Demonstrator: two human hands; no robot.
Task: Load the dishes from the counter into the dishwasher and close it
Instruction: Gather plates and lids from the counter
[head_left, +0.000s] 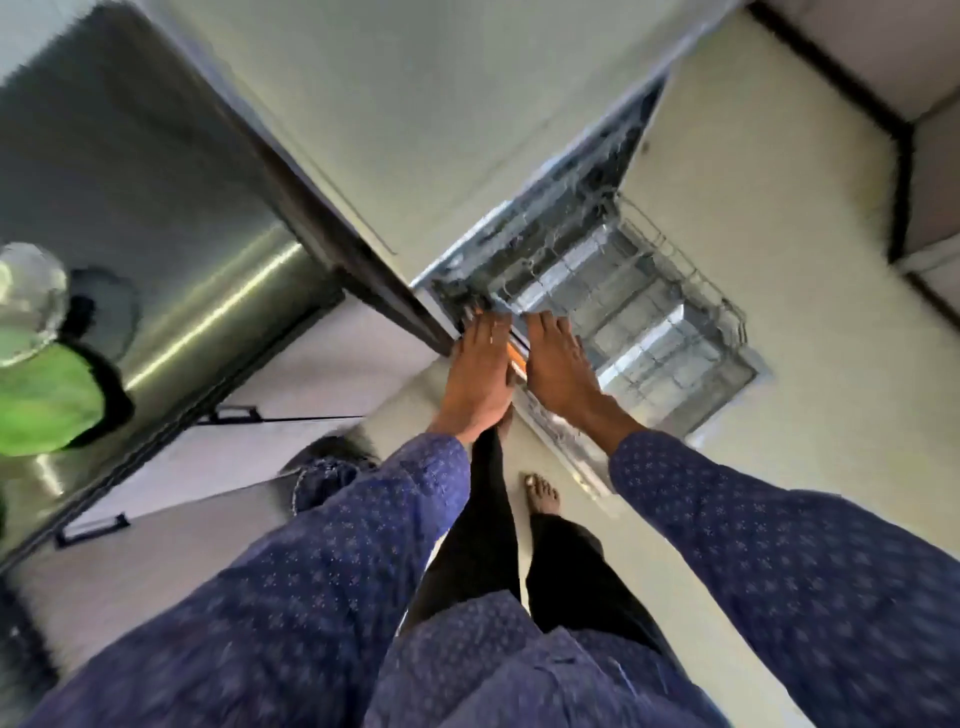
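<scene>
The view is tilted and blurred by motion. The dishwasher (571, 171) stands open under the counter, with its wire rack (691, 280) pulled out over the lowered door (748, 379). No dishes can be made out in the rack. My left hand (480, 369) and my right hand (558, 364) lie side by side, palms down, on the near corner of the rack. Their fingertips reach over the rim. A small orange thing (517, 358) shows between the two hands; the blur hides what it is and whether either hand grips it.
A steel counter (156, 208) runs along the left, carrying a clear glass (28, 301) and a green object (47, 400). Below it are pale drawers with black handles (234, 414). My bare foot (543, 493) stands on the pale floor beside the door.
</scene>
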